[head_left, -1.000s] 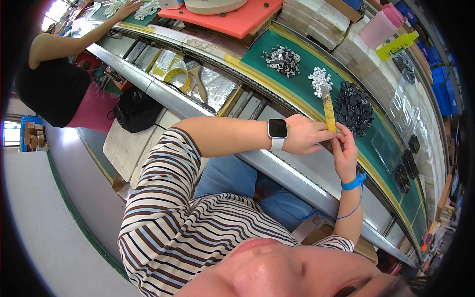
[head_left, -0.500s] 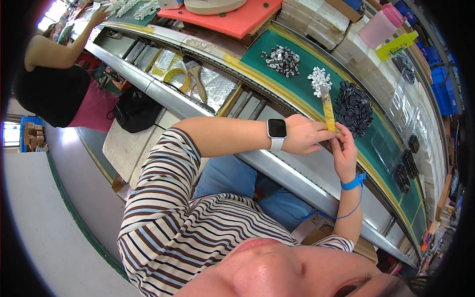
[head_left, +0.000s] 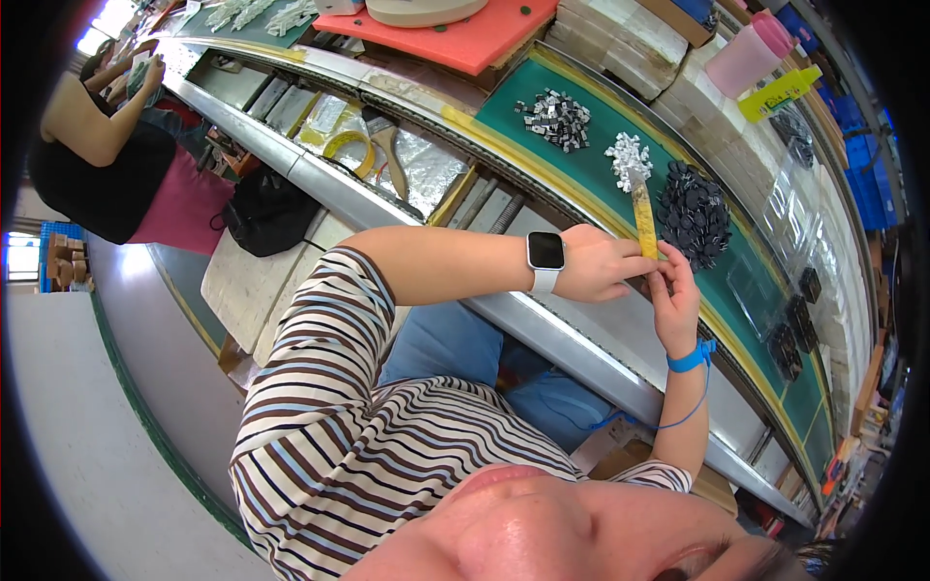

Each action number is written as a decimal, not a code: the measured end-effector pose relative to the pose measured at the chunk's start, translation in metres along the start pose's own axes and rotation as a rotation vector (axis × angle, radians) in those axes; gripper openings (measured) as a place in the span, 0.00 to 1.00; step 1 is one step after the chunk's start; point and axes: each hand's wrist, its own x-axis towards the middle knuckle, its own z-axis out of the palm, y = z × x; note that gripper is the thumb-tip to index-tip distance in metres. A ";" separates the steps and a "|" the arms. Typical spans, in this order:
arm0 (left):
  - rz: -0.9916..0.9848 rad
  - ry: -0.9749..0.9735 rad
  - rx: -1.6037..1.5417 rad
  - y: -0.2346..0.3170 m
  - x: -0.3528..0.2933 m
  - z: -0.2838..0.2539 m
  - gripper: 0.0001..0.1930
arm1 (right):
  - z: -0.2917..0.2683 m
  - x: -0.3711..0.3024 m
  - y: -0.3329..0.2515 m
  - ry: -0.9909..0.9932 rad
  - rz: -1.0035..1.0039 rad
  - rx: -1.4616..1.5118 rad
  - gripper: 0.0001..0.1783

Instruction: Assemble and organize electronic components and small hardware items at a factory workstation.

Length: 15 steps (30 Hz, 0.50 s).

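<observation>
My left hand [head_left: 599,266], with a white-banded watch on its wrist, meets my right hand [head_left: 676,295] over the near edge of the bench. The fingertips of both are pinched together; what they hold is too small and hidden to name. Just beyond the fingers, a yellow-wrapped flat tool [head_left: 644,221] points to a small pile of white pieces [head_left: 628,159]. Right of it is a heap of round black pieces [head_left: 694,213]. Farther left on the green mat [head_left: 504,92] lies a pile of small silver-and-black parts [head_left: 559,120]. A blue strap with a cord circles my right wrist.
Left of my hands, a recessed tray holds a brush [head_left: 386,155] and a yellow tape roll [head_left: 349,153]. A pink bottle [head_left: 748,53] and a yellow bottle [head_left: 779,93] stand at the far right. Another person [head_left: 102,174] works at the left, near a black bag [head_left: 266,213].
My hands stay pinched together in nearly the same place. At the left, the other person's raised arm has come down, and both their hands are now around an item.
</observation>
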 end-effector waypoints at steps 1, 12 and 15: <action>-0.008 -0.011 0.003 0.000 -0.001 -0.001 0.26 | 0.001 0.001 0.000 -0.005 0.009 0.017 0.18; -0.035 -0.044 0.002 0.001 -0.001 -0.001 0.25 | 0.001 0.001 -0.003 -0.015 -0.022 -0.038 0.18; -0.034 -0.056 0.007 0.001 0.000 -0.001 0.25 | 0.000 0.000 -0.002 -0.013 -0.016 -0.024 0.18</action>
